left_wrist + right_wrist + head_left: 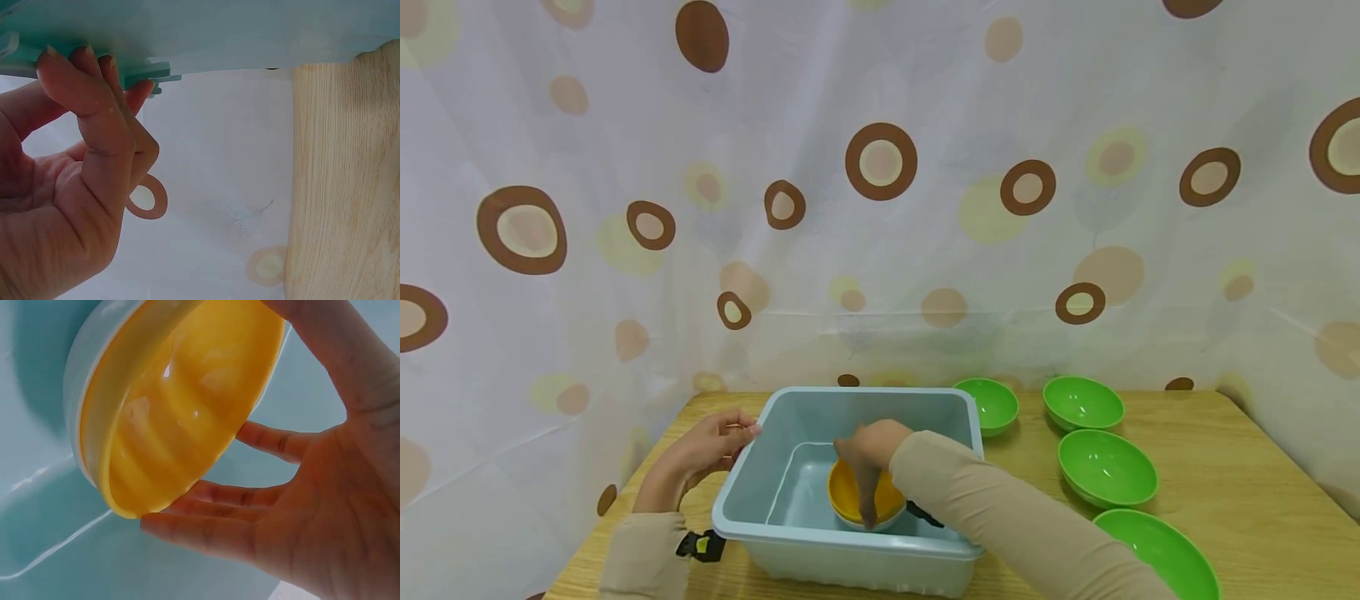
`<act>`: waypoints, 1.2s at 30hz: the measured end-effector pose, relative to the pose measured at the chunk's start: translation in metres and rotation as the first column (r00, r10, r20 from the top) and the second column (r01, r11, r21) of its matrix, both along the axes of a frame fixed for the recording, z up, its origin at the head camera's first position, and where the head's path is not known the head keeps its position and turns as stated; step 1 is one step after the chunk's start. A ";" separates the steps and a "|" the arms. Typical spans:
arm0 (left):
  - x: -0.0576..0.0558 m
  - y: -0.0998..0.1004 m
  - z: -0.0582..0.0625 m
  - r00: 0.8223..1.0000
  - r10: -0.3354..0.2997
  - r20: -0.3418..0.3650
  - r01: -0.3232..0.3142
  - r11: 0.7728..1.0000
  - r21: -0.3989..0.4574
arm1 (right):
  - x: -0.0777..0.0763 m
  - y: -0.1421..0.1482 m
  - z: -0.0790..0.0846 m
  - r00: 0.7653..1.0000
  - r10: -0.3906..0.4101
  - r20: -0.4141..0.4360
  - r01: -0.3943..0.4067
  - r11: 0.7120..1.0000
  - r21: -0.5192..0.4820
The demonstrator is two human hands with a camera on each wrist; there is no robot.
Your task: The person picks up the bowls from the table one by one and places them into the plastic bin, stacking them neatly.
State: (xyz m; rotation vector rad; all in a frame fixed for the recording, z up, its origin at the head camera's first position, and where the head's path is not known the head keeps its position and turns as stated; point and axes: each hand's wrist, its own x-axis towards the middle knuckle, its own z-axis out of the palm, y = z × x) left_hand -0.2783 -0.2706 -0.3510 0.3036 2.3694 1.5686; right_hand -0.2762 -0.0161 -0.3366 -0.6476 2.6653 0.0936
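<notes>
A pale blue plastic tub [850, 562] stands on the table. My left hand [703, 450] is at its left rim; in the left wrist view the curled fingers [106, 134] hold the tub's edge from outside. Inside the tub, my right hand [874, 454] grips a yellow bowl [844, 489] by its rim, thumb on one side and fingers [206, 534] on the other. In the right wrist view the yellow bowl sits tilted in a white-walled bowl [76, 406] with an orange inner edge. The lower bowl's base is hidden there.
On the wooden table [1247, 483], green bowls stand right of the tub: one behind its corner [992, 407], and a row of a far bowl [1082, 404], a middle bowl [1107, 468] and a near bowl [1161, 554]. A spotted curtain [925, 250] hangs behind.
</notes>
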 end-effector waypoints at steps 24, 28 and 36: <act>-0.001 0.000 -0.001 1.000 -0.003 -0.003 0.003 1.000 -0.005 | -0.002 0.006 0.012 0.999 0.014 0.034 -0.014 1.000 0.002; -0.001 -0.001 -0.001 1.000 -0.009 -0.001 0.009 1.000 0.005 | -0.002 0.009 0.019 0.998 0.021 0.051 -0.021 1.000 -0.001; -0.001 -0.001 -0.001 1.000 -0.030 0.004 0.030 0.999 0.021 | 0.003 0.019 0.038 0.995 0.044 0.089 -0.036 0.995 -0.088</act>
